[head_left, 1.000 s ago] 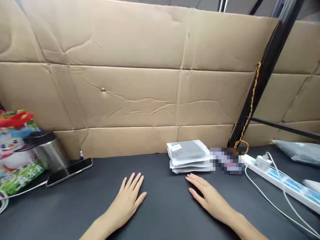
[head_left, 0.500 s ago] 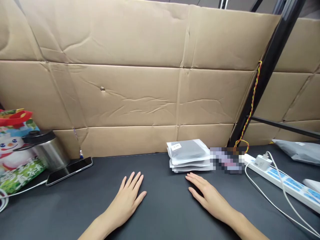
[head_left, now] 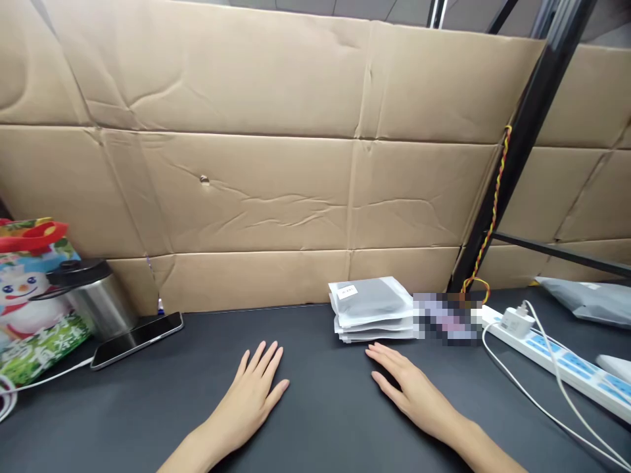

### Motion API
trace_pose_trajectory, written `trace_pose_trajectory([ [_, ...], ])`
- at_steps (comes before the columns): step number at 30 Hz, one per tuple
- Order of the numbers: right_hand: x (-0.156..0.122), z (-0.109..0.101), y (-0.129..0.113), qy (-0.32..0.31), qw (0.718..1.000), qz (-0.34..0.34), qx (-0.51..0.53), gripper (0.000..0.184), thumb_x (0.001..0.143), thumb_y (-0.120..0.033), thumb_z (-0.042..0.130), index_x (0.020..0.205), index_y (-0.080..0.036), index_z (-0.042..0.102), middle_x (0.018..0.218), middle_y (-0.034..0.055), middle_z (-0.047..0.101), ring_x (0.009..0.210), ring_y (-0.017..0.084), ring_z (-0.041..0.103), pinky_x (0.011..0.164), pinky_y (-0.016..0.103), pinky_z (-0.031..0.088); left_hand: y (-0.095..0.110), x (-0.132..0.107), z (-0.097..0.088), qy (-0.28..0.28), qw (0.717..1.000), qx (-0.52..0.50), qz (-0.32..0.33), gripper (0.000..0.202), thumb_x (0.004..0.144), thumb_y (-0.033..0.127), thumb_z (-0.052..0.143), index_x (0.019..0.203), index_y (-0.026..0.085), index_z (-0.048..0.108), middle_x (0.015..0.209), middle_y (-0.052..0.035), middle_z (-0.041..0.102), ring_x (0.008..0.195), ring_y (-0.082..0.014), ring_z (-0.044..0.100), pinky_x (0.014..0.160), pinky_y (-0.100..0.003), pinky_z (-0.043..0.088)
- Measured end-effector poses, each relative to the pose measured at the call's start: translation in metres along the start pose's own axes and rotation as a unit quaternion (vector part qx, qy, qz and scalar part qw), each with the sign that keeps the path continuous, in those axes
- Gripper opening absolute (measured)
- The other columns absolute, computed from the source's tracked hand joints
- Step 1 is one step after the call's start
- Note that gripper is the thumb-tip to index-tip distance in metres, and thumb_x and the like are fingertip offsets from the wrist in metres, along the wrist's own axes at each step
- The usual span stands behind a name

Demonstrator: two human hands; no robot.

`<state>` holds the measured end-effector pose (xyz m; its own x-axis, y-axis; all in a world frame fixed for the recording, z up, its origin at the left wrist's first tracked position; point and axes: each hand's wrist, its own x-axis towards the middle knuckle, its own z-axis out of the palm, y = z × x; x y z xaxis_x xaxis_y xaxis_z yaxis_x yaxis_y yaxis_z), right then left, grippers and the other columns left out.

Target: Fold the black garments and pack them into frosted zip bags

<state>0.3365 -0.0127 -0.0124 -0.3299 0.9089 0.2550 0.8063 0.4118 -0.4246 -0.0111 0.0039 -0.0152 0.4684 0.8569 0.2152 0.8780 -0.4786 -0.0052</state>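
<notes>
My left hand (head_left: pixel 254 391) lies flat on the dark tabletop (head_left: pixel 315 427), fingers spread and holding nothing. Flat on the same surface rests my right hand (head_left: pixel 407 391), its thumb apart from the fingers and nothing in its grasp. Just beyond the right fingertips sits a stack of packets in frosted plastic bags (head_left: pixel 374 309); the top one has a small white label and dark contents. Whether the fingertips touch the stack I cannot tell. Farther to the left of my left hand lies a phone (head_left: pixel 138 340) with a dark screen and a white cable plugged in.
A steel jug (head_left: pixel 106 305) with a black lid and a colourful snowman bag (head_left: pixel 34 309) stand at the left. A cardboard wall (head_left: pixel 256 190) closes off the back. On the right are a power strip (head_left: pixel 562 361) with cables, a black post (head_left: pixel 513 171) and a grey bag (head_left: pixel 586 299).
Both hands stay where they were, flat on the table. The view has tilted very slightly, so the background sits a little lower in the picture.
</notes>
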Motion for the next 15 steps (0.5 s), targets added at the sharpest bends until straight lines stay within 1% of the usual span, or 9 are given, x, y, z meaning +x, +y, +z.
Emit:
trace_pose_trajectory([
  [5, -0.001, 0.0, -0.001, 0.004, 1.0, -0.005, 0.001, 0.045, 0.094, -0.045, 0.038, 0.135, -0.029, 0.044, 0.143, 0.0008, 0.042, 0.132, 0.02, 0.035, 0.11, 0.039, 0.032, 0.0, 0.0, -0.001, 0.003, 1.0, -0.001, 0.0, 0.055, 0.098, 0.048, 0.029, 0.145, 0.021, 0.028, 0.15, -0.0069, 0.029, 0.138, -0.0296, 0.023, 0.108, -0.052, 0.025],
  [7, -0.001, 0.001, 0.0, 0.019, 1.0, -0.017, -0.003, 0.043, 0.094, -0.043, 0.04, 0.133, -0.028, 0.047, 0.14, 0.0017, 0.045, 0.13, 0.021, 0.039, 0.108, 0.04, 0.035, 0.001, 0.0, -0.001, 0.001, 1.0, -0.002, -0.003, 0.055, 0.098, 0.048, 0.029, 0.145, 0.021, 0.028, 0.15, -0.0068, 0.029, 0.138, -0.0295, 0.023, 0.109, -0.052, 0.025],
  [8, -0.001, 0.001, 0.0, 0.033, 0.999, -0.026, -0.005, 0.04, 0.094, -0.042, 0.041, 0.131, -0.028, 0.05, 0.137, 0.0024, 0.05, 0.127, 0.022, 0.044, 0.106, 0.04, 0.037, 0.001, 0.0, -0.001, 0.001, 1.0, -0.004, -0.005, 0.055, 0.098, 0.048, 0.029, 0.145, 0.021, 0.028, 0.15, -0.0068, 0.03, 0.138, -0.0295, 0.022, 0.109, -0.052, 0.025],
  [10, 0.002, -0.002, -0.001, 0.08, 0.995, -0.054, -0.01, 0.034, 0.094, -0.037, 0.042, 0.123, -0.026, 0.057, 0.126, 0.0036, 0.059, 0.118, 0.021, 0.053, 0.101, 0.039, 0.043, 0.001, 0.0, -0.001, 0.004, 1.0, -0.007, -0.007, 0.054, 0.098, 0.048, 0.03, 0.145, 0.021, 0.028, 0.149, -0.007, 0.031, 0.138, -0.0296, 0.022, 0.108, -0.052, 0.025],
  [12, 0.009, -0.009, -0.004, 0.147, 0.985, -0.091, -0.022, 0.029, 0.094, -0.032, 0.043, 0.116, -0.025, 0.06, 0.115, 0.0044, 0.065, 0.11, 0.021, 0.058, 0.096, 0.038, 0.047, 0.001, 0.0, -0.001, 0.006, 1.0, -0.011, -0.006, 0.054, 0.098, 0.047, 0.031, 0.145, 0.021, 0.029, 0.149, -0.0074, 0.031, 0.138, -0.0296, 0.023, 0.108, -0.053, 0.025],
  [14, 0.021, -0.019, -0.007, 0.205, 0.97, -0.123, -0.048, 0.028, 0.093, -0.028, 0.044, 0.118, -0.024, 0.058, 0.115, 0.0054, 0.065, 0.111, 0.022, 0.057, 0.096, 0.04, 0.046, 0.001, 0.0, -0.001, 0.009, 1.0, -0.014, -0.002, 0.053, 0.098, 0.047, 0.031, 0.145, 0.022, 0.029, 0.149, -0.0076, 0.031, 0.138, -0.0295, 0.022, 0.108, -0.053, 0.024],
  [15, 0.029, -0.024, -0.009, 0.224, 0.963, -0.135, -0.063, 0.03, 0.093, -0.026, 0.044, 0.12, -0.024, 0.056, 0.117, 0.0058, 0.064, 0.114, 0.022, 0.055, 0.098, 0.041, 0.044, 0.001, 0.0, -0.001, 0.011, 1.0, -0.016, -0.001, 0.053, 0.098, 0.047, 0.031, 0.145, 0.022, 0.029, 0.149, -0.0077, 0.031, 0.138, -0.0295, 0.022, 0.108, -0.053, 0.025],
])
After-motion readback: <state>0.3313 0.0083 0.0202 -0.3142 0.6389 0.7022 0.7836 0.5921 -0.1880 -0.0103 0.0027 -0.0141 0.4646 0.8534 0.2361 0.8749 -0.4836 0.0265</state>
